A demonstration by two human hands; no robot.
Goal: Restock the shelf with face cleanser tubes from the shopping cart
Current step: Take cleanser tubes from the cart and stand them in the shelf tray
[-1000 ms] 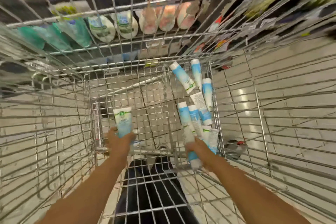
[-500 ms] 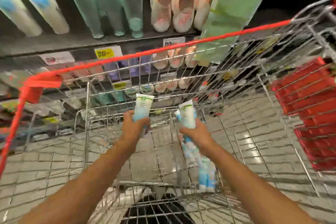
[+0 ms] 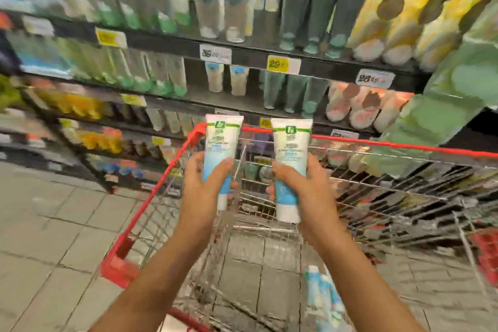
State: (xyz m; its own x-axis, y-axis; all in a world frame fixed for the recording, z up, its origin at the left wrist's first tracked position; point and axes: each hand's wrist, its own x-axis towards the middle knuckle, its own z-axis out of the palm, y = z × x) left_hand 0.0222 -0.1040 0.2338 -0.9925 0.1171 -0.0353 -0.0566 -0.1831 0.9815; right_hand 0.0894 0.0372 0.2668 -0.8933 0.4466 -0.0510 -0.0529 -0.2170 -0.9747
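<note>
My left hand (image 3: 206, 186) grips a white and blue face cleanser tube (image 3: 221, 143), cap down, with a green band at its top. My right hand (image 3: 307, 188) grips a second, like tube (image 3: 290, 148) beside it. Both tubes are raised above the wire shopping cart (image 3: 269, 224), level with its red rim. More blue and white tubes (image 3: 322, 296) lie blurred in the cart's bottom at the right. The shelf (image 3: 242, 100) with standing tubes rises behind the cart.
The dark shelf rows hold many tubes and bottles with yellow and white price tags (image 3: 281, 64). A green packet display (image 3: 452, 105) juts out at the right. Red plastic (image 3: 487, 253) shows at the cart's right side. Tiled floor (image 3: 54, 237) lies to the left.
Both hands have lifted their tubes out of the cart, from its bottom up to rim height. The view has swung upward from the cart's floor to the shelves.
</note>
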